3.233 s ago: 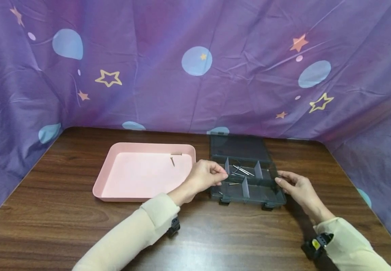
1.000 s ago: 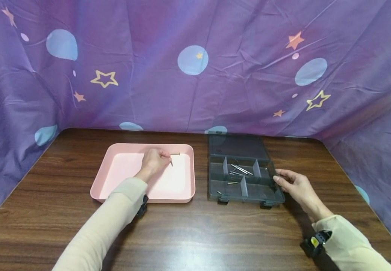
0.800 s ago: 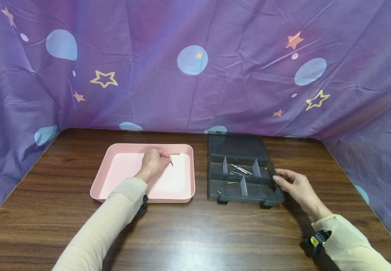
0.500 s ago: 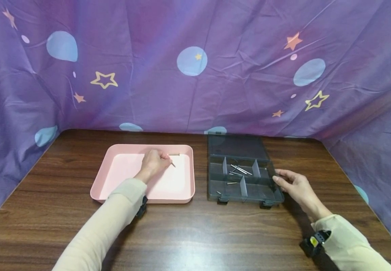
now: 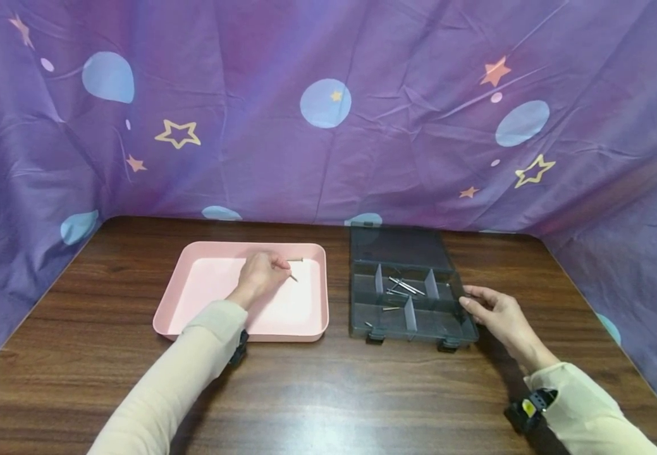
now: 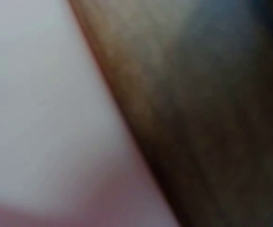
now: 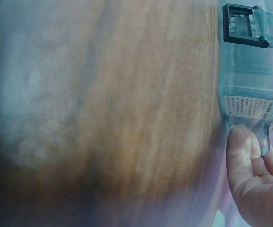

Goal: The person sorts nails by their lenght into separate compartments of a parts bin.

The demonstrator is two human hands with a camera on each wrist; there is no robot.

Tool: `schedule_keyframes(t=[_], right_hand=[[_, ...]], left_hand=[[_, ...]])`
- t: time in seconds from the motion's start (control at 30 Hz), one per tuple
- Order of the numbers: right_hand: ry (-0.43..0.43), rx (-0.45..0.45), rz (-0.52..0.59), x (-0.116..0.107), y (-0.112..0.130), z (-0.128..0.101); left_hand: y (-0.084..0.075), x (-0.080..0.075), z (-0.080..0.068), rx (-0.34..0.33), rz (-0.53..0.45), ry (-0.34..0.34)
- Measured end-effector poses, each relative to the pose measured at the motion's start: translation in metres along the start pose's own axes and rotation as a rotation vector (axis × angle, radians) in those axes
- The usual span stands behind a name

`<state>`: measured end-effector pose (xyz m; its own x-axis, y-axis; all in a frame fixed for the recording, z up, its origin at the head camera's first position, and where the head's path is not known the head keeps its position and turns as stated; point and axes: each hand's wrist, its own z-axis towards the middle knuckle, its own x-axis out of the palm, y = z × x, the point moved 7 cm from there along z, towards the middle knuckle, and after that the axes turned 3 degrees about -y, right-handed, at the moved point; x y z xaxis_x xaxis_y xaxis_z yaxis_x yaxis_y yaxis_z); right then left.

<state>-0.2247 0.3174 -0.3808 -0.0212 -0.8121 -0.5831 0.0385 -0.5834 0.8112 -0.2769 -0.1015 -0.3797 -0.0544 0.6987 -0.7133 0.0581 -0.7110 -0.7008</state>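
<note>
My left hand is inside the pink tray, thumb and fingertips pinching a small brass-coloured screw. Only the screw's thin end shows past the fingers. Just behind lies a second brass-coloured screw, by the tray's far wall. My right hand grips the right side of a smoky, see-through compartment box. In the right wrist view, fingers and thumb close on the edge of the box. The left wrist view is a blur of tray and table; no hand shows.
The box lid lies back toward the curtain. Dividers split the box; several silver pieces lie in the back middle compartment and a brass-coloured piece in front. Wooden table spans the foreground.
Over about three seconds my left hand has gone from the box leftward into the tray and taken hold of the screw, whose visible end has tilted slightly right. My right hand has stayed put.
</note>
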Motion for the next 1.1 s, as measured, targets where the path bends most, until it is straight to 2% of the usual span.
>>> schedule_keyframes(t=[0.4,0.73,1.1], right_hand=[[0.005,0.004,0.014,0.0006,-0.0006,-0.0007],[-0.006,-0.028,0.036,-0.0004,0.0013,0.0003],[-0.013,-0.036,0.061,0.0002,0.0010,-0.0012]], left_hand=[[-0.0002,-0.0024,-0.0007,0.047,0.012,-0.005],[-0.0025,-0.0029,-0.0031,0.091,0.024,0.051],[-0.0042,0.0005,-0.0071,0.134,0.047,0.065]])
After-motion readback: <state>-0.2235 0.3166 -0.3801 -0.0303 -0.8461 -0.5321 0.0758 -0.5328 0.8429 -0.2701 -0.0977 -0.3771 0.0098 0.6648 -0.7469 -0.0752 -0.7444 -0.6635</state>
